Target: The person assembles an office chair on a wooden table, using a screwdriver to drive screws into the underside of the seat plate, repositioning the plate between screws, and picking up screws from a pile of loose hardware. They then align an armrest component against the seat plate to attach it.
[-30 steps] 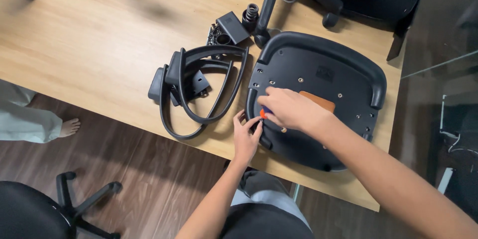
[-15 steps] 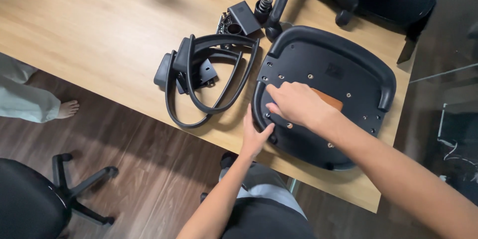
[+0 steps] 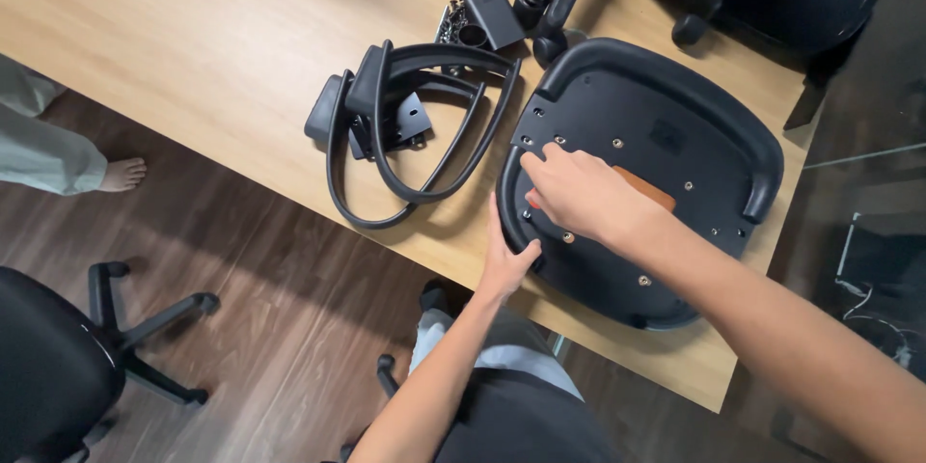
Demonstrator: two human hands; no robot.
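Both hands work the upturned seat base (image 3: pixel 666 135) on the desk (image 3: pixel 193 39): left hand (image 3: pixel 508 260) now grips its near rim, right hand (image 3: pixel 579 195) remains pinching a small orange-tipped tool, armrests (image 3: pixel 415 125) beside it.

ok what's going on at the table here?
A person has an upturned black chair seat lying on a wooden table. Their left hand steadies the near rim, while the right hand rests on the underside by the screw holes, with something small and orange-red at its fingers. Two black armrests and a metal mechanism lie beside it, unattached.
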